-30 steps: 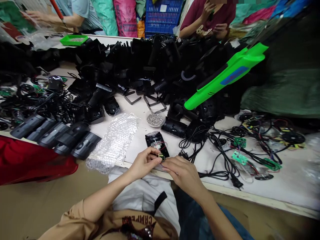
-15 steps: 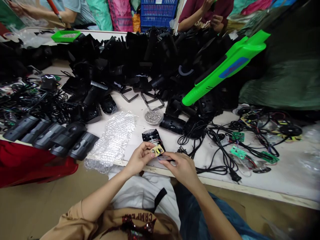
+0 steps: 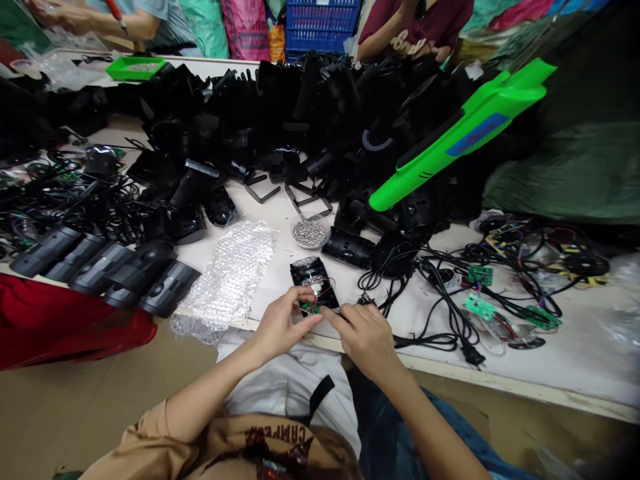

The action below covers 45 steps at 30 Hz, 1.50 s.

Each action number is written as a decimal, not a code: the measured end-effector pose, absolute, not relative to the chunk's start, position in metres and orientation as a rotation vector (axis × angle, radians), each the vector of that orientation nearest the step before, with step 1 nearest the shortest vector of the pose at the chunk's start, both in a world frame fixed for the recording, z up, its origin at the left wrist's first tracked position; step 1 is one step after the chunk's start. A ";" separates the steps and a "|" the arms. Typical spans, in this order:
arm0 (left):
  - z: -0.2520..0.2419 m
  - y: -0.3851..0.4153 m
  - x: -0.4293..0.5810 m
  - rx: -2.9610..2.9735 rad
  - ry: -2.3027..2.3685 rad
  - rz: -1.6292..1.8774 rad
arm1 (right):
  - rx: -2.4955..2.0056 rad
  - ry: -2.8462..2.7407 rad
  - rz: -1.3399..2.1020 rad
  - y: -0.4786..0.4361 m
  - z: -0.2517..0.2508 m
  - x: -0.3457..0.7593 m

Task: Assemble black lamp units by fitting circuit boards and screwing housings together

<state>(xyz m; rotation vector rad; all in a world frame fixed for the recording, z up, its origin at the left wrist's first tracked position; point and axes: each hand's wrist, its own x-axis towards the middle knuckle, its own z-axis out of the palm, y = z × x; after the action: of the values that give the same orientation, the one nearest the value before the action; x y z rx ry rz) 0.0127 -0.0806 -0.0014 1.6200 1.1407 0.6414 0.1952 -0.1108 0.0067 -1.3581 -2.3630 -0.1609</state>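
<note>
A black plastic casing (image 3: 314, 277) lies on the white table (image 3: 565, 353) close to its front edge, with red wires (image 3: 326, 289) and a small green circuit board (image 3: 311, 308) at its lower end. The left hand (image 3: 283, 327) has a closed, pinching grip on the casing's lower corner, its fingers curled around the board. The right hand (image 3: 367, 340) is just beside it, fingertips (image 3: 327, 315) on the casing's lower edge; whether they have hold of anything cannot be told. A sheet of bubble wrap (image 3: 225, 280) lies just left of the casing, and a dish of screws (image 3: 310, 233) sits above it. The person's tan shirt (image 3: 270, 443) carries upside-down print beginning "CAMPE". A bright green plastic tool (image 3: 463, 137) has a blue panel, its marks too blurred to read.
</note>
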 end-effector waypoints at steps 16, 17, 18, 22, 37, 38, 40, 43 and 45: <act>-0.016 -0.075 0.005 2.098 1.046 0.629 | -1.365 -2.413 -0.107 -0.098 0.000 0.200; -0.018 -0.074 0.004 2.184 1.042 0.635 | -1.376 -2.436 -0.111 -0.096 0.001 0.201; -0.020 -0.072 0.003 2.265 1.038 0.632 | -1.387 -2.463 -0.116 -0.094 0.002 0.201; -0.024 -0.068 -0.001 2.485 1.069 0.569 | -1.470 -2.606 -0.126 -0.087 0.012 0.199; -0.024 -0.065 -0.001 2.466 0.912 0.539 | -1.648 -2.858 0.240 -0.080 0.035 0.182; -0.024 -0.066 -0.001 2.477 0.906 0.536 | -1.665 -2.859 0.243 -0.080 0.035 0.182; -0.025 -0.067 0.000 2.504 0.894 0.546 | -1.679 -2.857 0.231 -0.079 0.034 0.180; -0.026 -0.068 -0.001 2.512 0.876 0.555 | -1.640 -2.830 0.234 -0.079 0.027 0.179; -0.028 -0.069 -0.002 2.495 0.881 0.555 | -1.616 -2.783 0.243 -0.080 0.020 0.181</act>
<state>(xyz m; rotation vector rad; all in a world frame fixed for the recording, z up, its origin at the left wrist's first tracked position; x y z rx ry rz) -0.0018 -0.0686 -0.0284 2.4947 0.8814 0.5550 0.1807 -0.0800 0.0200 -1.6156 -2.7828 0.2435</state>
